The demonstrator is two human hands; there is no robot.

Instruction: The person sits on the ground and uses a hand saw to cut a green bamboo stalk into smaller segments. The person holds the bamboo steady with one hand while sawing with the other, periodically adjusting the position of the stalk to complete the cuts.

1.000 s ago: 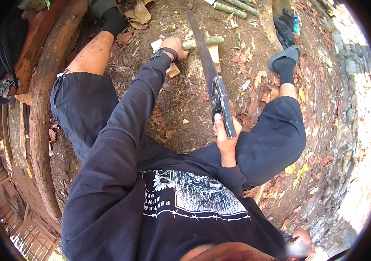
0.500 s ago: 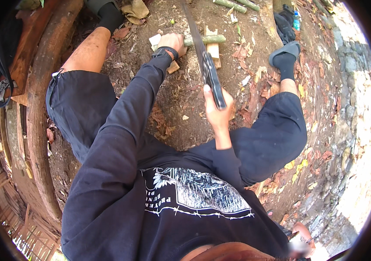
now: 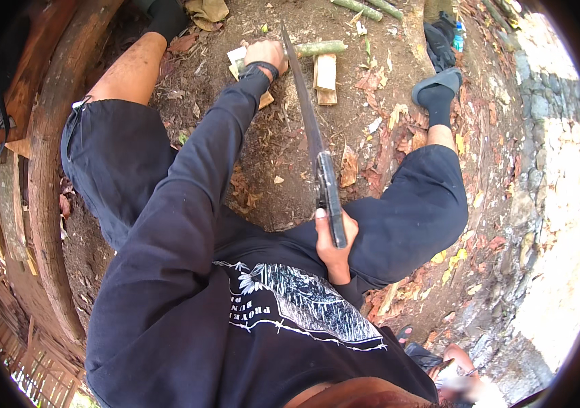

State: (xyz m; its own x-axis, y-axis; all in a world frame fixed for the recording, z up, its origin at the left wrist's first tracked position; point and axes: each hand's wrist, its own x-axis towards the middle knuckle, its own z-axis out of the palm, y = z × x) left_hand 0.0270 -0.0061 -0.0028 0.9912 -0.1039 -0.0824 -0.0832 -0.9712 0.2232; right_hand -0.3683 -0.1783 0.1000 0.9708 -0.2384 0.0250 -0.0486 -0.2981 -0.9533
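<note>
While the left hand (image 3: pixel 264 53) holds the greenish stick (image 3: pixel 325 47) in its fingers, we see the right hand (image 3: pixel 335 256) with fingers wrapped around the handle (image 3: pixel 329 194) of the saw (image 3: pixel 307 105).

This is an outdoor yard serving as a rough woodworking spot, as shown by the bare earth (image 3: pixel 283 146) strewn with dry leaves (image 3: pixel 349 167), the long log (image 3: pixel 43 183), slatted structure (image 3: pixel 35 357), sunlit stone strip (image 3: pixel 540 109), cut green sticks (image 3: pixel 358 9) and saw (image 3: pixel 307 105).
</note>
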